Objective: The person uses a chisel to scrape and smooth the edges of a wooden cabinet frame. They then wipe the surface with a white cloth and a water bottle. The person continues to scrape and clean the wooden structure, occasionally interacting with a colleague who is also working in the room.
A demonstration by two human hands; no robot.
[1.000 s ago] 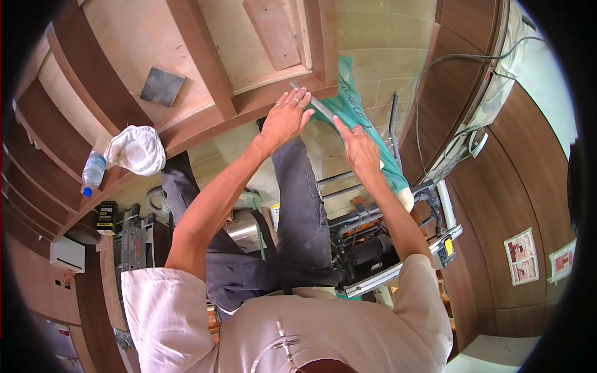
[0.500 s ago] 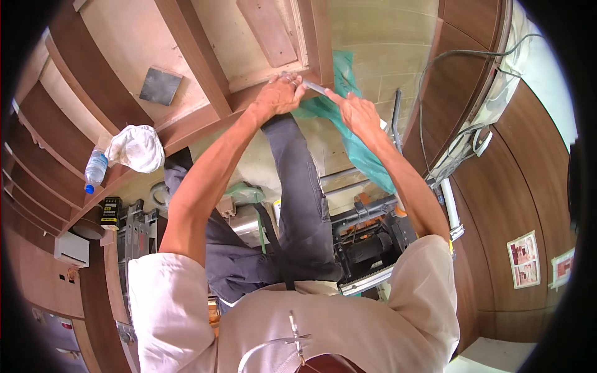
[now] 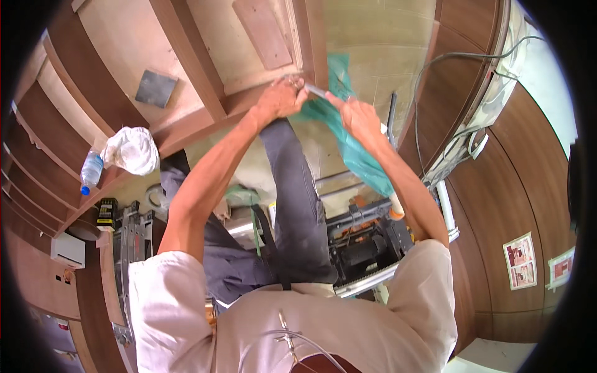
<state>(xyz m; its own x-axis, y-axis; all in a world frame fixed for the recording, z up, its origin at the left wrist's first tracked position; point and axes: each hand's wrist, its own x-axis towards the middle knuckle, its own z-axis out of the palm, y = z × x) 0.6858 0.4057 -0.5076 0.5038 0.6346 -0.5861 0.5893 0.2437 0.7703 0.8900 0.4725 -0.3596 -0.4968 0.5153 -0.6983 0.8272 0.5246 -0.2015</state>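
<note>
A narrow grey flat metal tool (image 3: 316, 91) spans the gap between my hands, beside the corner of a brown wooden frame (image 3: 239, 99). My right hand (image 3: 359, 119) is closed round its near end, with the forefinger laid along it. My left hand (image 3: 280, 99) has its fingers closed over the far end, against the frame's edge. The tool's tip and handle are hidden by my fingers, so I cannot tell its exact kind. Directly below, a green plastic sheet (image 3: 356, 152) hangs or lies on the floor.
On the frame lie a dark square pad (image 3: 156, 88), a white cloth (image 3: 132, 151) and a water bottle (image 3: 91, 169). A dark tin (image 3: 107, 213) stands lower left. Beside my leg is a black machine (image 3: 367, 248). A grey cable (image 3: 429, 65) loops along the right-hand brown panels.
The whole view has shifted slightly. Both hands keep their hold on the metal tool at the frame's edge, with hardly any movement.
</note>
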